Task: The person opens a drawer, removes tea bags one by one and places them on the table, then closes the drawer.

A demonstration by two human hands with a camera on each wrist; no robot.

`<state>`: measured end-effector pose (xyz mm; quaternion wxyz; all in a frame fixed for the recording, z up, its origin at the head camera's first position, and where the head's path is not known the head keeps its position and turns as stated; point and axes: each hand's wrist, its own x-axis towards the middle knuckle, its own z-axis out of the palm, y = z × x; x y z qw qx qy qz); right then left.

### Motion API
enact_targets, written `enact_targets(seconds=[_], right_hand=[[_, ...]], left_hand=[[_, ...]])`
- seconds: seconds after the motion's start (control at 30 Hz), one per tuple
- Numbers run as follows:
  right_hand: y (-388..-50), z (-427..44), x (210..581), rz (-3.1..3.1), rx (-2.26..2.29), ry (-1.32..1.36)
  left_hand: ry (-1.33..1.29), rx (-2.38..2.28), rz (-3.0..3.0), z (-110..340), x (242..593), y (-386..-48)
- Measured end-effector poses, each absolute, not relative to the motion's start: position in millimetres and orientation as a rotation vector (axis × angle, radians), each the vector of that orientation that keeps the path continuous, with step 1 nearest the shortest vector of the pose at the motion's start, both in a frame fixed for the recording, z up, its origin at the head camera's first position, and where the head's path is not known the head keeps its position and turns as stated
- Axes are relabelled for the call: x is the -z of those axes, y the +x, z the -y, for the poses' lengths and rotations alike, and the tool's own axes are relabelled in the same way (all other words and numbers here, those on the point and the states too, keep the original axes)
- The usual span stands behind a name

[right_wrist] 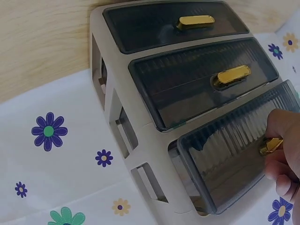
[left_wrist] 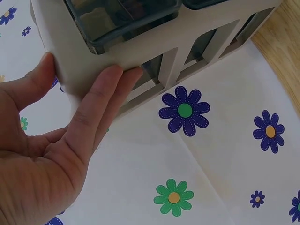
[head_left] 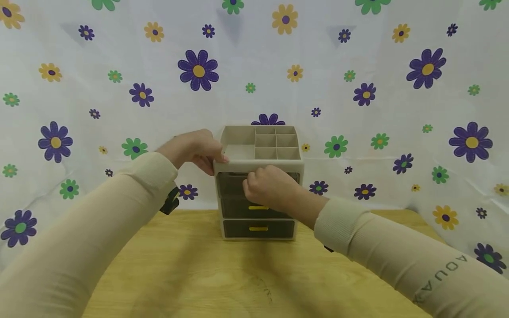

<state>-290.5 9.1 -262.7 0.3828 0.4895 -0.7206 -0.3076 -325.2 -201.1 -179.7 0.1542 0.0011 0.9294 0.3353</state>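
A beige drawer cabinet [head_left: 259,166] with dark translucent drawers and gold handles stands on the table. The right hand [head_left: 271,189] pinches the handle [right_wrist: 271,146] of the top drawer [right_wrist: 225,154], which sits slightly out from the frame in the right wrist view. At the cabinet's upper left corner is the left hand [head_left: 199,150]; in the left wrist view its thumb and extended fingers [left_wrist: 96,98] rest against the beige casing [left_wrist: 89,61]. Below, the middle drawer [right_wrist: 206,82] and bottom drawer [right_wrist: 178,23] are closed.
The cabinet's top has a tray with several small compartments [head_left: 265,140]. Around it lies a wooden tabletop [head_left: 222,274]. A white cloth with purple, green and yellow flowers [head_left: 254,53] hangs directly behind the cabinet.
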Motion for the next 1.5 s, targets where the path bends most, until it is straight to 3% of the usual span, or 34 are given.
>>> enact_targets(seconds=[1.5], right_hand=[[-260, -19, 257, 1.840, 0.827, 1.327]], left_hand=[[-0.004, -1.078, -2.514, 209, 178, -332]])
